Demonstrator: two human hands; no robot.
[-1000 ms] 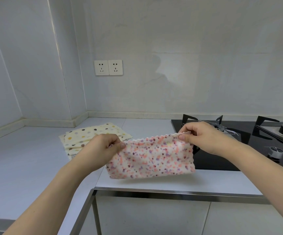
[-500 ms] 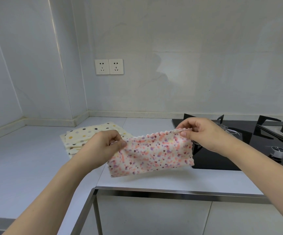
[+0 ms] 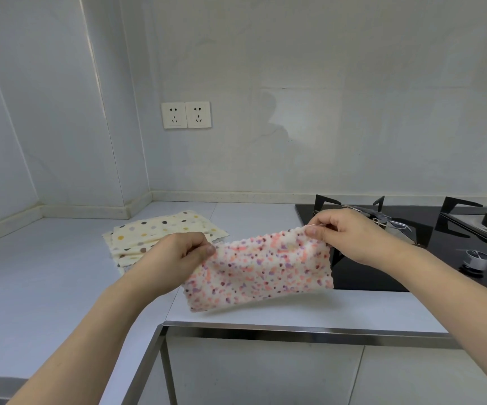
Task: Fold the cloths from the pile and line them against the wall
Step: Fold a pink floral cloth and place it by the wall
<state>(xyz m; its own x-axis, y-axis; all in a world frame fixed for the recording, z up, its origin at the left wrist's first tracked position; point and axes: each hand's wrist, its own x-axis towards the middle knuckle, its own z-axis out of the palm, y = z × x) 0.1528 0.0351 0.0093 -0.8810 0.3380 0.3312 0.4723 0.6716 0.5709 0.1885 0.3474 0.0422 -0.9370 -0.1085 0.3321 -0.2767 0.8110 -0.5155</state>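
My left hand (image 3: 182,252) and right hand (image 3: 344,233) pinch one pink dotted cloth (image 3: 261,271), fingers (image 3: 314,229) curled tight; the cream cloth pile (image 3: 163,233) sits at 10 o'clock on the tabletop (image 3: 46,273), count unclear.

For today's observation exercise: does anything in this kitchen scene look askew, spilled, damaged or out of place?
Only minor things. The cream dotted cloths lie on the counter in an uneven pile, edges not matching. The left hand and right hand hold the pink speckled cloth tilted, its right corner higher. Nothing spilled or damaged.
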